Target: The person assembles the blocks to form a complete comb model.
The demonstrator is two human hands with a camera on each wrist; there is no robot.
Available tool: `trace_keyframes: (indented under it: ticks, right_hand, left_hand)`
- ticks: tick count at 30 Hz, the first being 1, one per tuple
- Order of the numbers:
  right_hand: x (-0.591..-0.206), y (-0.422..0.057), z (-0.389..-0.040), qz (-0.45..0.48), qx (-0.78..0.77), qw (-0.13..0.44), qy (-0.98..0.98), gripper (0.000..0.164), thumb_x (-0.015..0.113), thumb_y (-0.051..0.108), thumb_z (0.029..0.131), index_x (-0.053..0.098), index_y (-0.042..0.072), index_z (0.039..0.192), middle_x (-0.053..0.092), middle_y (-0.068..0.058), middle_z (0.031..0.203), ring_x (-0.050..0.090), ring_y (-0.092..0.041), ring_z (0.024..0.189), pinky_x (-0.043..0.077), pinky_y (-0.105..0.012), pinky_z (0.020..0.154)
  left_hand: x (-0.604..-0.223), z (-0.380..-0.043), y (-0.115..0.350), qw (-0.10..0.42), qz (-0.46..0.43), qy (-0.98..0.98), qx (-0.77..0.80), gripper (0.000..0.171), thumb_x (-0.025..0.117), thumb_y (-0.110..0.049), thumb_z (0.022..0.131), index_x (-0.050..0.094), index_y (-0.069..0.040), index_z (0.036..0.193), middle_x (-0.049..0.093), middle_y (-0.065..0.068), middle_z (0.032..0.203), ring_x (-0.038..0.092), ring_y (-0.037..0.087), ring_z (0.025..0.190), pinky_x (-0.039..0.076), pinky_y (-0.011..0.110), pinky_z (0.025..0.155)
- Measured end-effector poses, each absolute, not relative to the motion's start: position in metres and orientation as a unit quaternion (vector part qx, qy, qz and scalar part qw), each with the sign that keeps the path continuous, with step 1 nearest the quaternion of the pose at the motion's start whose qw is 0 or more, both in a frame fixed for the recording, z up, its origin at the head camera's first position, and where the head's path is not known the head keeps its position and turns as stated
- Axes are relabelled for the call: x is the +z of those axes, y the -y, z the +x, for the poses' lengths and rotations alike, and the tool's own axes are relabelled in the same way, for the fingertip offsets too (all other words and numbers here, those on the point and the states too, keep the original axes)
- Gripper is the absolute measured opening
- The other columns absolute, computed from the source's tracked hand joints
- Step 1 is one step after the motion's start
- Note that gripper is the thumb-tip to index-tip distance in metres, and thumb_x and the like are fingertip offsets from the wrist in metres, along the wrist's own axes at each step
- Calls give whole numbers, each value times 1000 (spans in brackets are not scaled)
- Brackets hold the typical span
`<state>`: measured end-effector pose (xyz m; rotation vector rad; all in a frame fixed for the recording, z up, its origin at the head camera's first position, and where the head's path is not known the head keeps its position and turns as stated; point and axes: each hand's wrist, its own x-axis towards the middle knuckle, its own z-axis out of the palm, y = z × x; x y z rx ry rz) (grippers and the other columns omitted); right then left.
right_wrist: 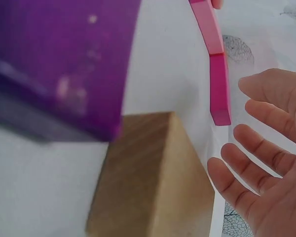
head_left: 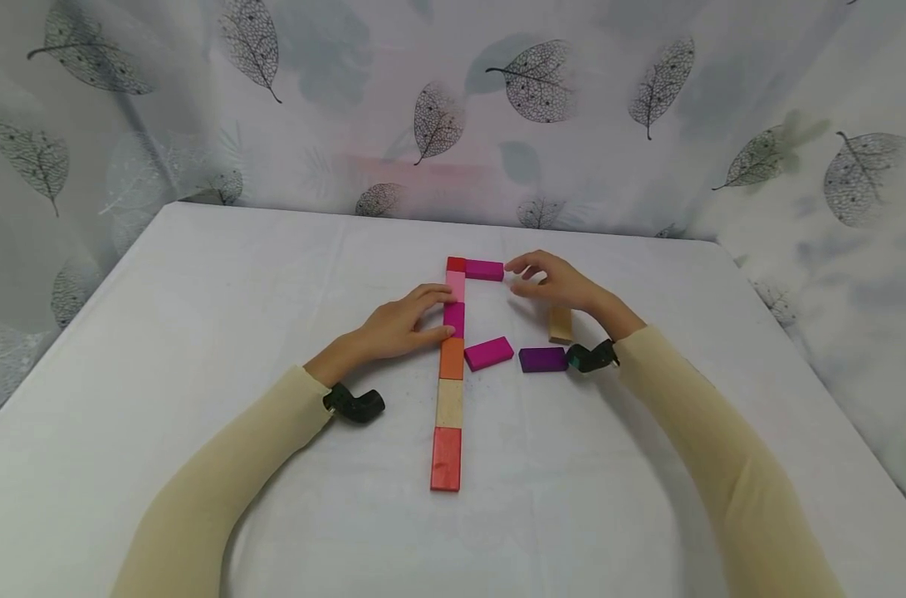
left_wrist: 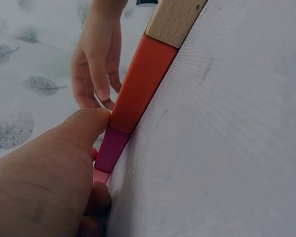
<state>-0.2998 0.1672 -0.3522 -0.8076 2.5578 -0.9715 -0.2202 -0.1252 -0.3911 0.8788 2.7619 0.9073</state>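
Down the middle of the table, coloured wooden blocks stand end to end in a row. From the far end come a small red block, a pink block, a magenta block, an orange block, a natural-wood block and a red block. My left hand touches the row's left side, thumb by the orange-magenta joint, fingers at the pink block. Another magenta block juts right from the row's far end. Beside its outer end, my right hand hovers with fingers spread, holding nothing.
Right of the row lie a tilted magenta block, a purple block and a tan wooden block, the last two close under the right wrist. A leaf-patterned curtain hangs behind the white table.
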Motion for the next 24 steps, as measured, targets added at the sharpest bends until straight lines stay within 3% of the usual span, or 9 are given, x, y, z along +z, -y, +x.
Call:
trace_keyframes:
  ticks: [13, 24]
  right_hand:
    - [-347, -168, -280, -295, -322, 170, -883, 40, 64, 15, 94, 55, -1, 130, 51, -19, 130, 47, -33, 117, 42, -51, 99]
    - [-344, -191, -277, -281, -311, 180, -890, 35, 64, 14, 95, 58, 0, 127, 54, -16, 126, 49, -29, 113, 42, -45, 97]
  left_hand:
    - [-393, -221, 127, 47, 292, -907, 300, 58, 60, -39, 94, 45, -15, 144, 36, 3, 153, 55, 17, 89, 48, 36, 80]
    - [-390, -221, 126, 52, 293, -906, 301, 57, 59, -39, 95, 45, -15, 144, 35, 4, 153, 54, 21, 110, 49, 40, 87]
